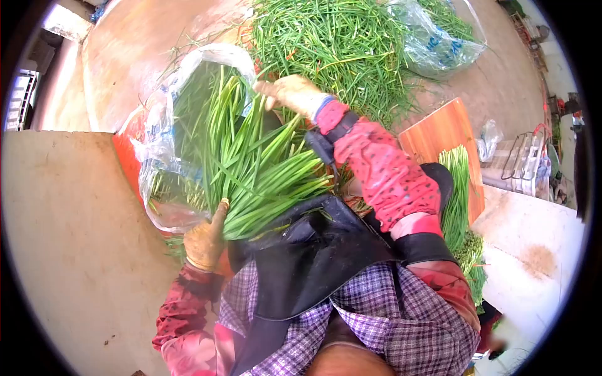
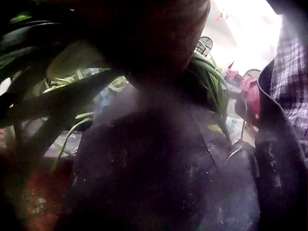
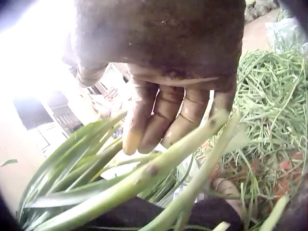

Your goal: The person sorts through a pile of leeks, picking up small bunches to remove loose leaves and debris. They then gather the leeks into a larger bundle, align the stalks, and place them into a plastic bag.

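A thick bunch of long, flat green stalks (image 1: 263,169), like garlic chives, fans out over the person's lap. The gloved left hand (image 1: 205,241) grips its lower left side, thumb lying up along the stalks. In the left wrist view that hand is a dark shape beside green blades. The gloved right hand (image 1: 291,94) is at the far ends of the bunch. In the right wrist view its loosely bent fingers (image 3: 166,115) point down, with nothing pinched between them and the thumb. Two pale stalk ends (image 3: 192,139) cross in front of the little finger.
A clear plastic bag (image 1: 166,138) with cut stalks stands left of the bunch. A large heap of greens (image 1: 332,50) lies ahead, beside another bag (image 1: 439,47). Trimmed stalks (image 1: 456,188) lie on a wooden board (image 1: 439,128) at right. A dark apron (image 1: 307,263) covers the lap.
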Motion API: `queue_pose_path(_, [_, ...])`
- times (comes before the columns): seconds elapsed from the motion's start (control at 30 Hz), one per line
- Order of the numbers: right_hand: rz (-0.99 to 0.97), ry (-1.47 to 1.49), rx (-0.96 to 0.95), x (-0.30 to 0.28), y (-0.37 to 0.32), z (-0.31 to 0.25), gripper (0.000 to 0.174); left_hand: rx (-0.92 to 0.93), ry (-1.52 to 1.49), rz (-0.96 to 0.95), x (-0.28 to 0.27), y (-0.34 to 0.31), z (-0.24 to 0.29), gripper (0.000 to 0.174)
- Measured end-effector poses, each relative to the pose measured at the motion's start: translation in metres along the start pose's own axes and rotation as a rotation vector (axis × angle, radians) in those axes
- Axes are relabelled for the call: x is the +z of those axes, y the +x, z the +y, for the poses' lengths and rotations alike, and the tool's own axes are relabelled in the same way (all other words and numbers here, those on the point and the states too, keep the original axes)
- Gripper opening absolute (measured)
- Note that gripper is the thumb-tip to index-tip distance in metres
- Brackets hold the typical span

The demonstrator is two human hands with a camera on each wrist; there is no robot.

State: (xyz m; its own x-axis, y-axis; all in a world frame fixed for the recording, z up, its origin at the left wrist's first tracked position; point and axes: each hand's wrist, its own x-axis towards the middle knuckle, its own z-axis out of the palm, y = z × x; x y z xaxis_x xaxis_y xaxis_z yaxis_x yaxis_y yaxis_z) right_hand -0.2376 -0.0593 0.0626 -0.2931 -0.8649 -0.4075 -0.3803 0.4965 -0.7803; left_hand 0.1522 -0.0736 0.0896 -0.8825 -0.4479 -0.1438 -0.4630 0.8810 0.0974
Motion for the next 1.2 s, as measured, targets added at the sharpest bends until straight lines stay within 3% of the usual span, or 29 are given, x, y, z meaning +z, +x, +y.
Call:
queue_pose_path(0.03, [-0.025,-0.072,-0.016,0.007,0.005,-0.005,0.066,0.008,0.011,-0.008,-0.003,0.002,0.0,0.075])
queue_pose_path(0.1, [0.049,-0.106,-0.015,0.023,0.003,-0.007,0.05,0.029,0.043,0.004,-0.005,0.001,-0.001,0.078])
queue_pose_path(0.17, [0.166,-0.233,-0.228,0.041,0.019,0.019,0.041,0.051,0.104,0.009,-0.007,0.002,-0.003,0.079])
queue_pose_path(0.27, [0.022,-0.16,-0.073,0.035,0.014,0.025,0.037,0.067,0.111,0.025,-0.014,0.005,-0.002,0.078])
queue_pose_path(0.37, [0.175,-0.241,0.048,0.029,-0.01,0.029,0.035,0.088,0.043,0.028,-0.026,0.014,-0.001,0.077])
queue_pose_path(0.43, [0.376,-0.425,0.057,0.021,-0.015,0.05,0.032,0.106,0.113,-0.016,-0.029,0.018,-0.006,0.08])
queue_pose_path(0.5, [0.525,-0.558,-0.024,-0.005,-0.02,0.096,0.023,0.128,0.103,-0.043,-0.041,0.026,-0.009,0.083])
queue_pose_path(0.57, [0.565,-1.167,-0.232,-0.049,-0.017,0.202,0.023,0.189,0.113,-0.01,-0.055,0.035,-0.015,0.08])
queue_pose_path(0.6, [0.558,-0.936,0.207,-0.063,-0.043,0.182,0.025,0.189,0.145,-0.011,-0.057,0.04,-0.021,0.078])
queue_pose_path(0.63, [0.406,-0.842,0.498,-0.077,-0.048,0.184,0.028,0.188,0.176,-0.011,-0.059,0.047,-0.028,0.075])
queue_pose_path(0.7, [0.489,-0.913,0.397,-0.083,-0.083,0.137,0.033,0.289,0.132,0.054,-0.073,0.079,-0.039,0.074])
queue_pose_path(0.77, [0.366,-0.646,0.167,-0.087,-0.098,0.095,0.04,0.247,0.16,-0.058,-0.107,0.127,-0.033,0.07])
queue_pose_path(0.8, [0.088,-0.311,0.149,-0.075,-0.107,0.076,0.038,0.192,0.162,-0.145,-0.123,0.15,-0.023,0.063])
queue_pose_path(0.83, [-0.183,0.025,0.12,-0.057,-0.118,0.054,0.037,0.218,0.149,-0.101,-0.127,0.176,-0.022,0.069])
queue_pose_path(0.9, [-0.714,0.695,0.039,-0.018,-0.141,0.013,0.035,0.211,0.157,-0.119,-0.148,0.217,-0.003,0.054])
queue_pose_path(0.97, [-0.615,0.375,0.015,0.014,-0.16,-0.023,0.029,0.249,0.206,-0.054,-0.164,0.242,0.016,0.055])
queue_pose_path(1.03, [-0.663,0.566,0.116,0.064,-0.124,0.018,0.028,0.208,0.205,0.05,-0.184,0.232,0.044,0.05])
queue_pose_path(1.07, [-0.748,0.881,0.061,0.098,-0.076,0.06,0.031,0.185,0.204,0.105,-0.19,0.223,0.052,0.048])
queue_pose_path(1.13, [-0.372,1.042,0.1,0.087,-0.068,0.05,0.036,0.154,0.167,0.172,-0.179,0.193,0.05,0.067])
queue_pose_path(1.2, [-0.206,1.461,0.14,0.095,-0.041,0.063,0.04,0.123,0.131,0.221,-0.168,0.144,0.059,0.085])
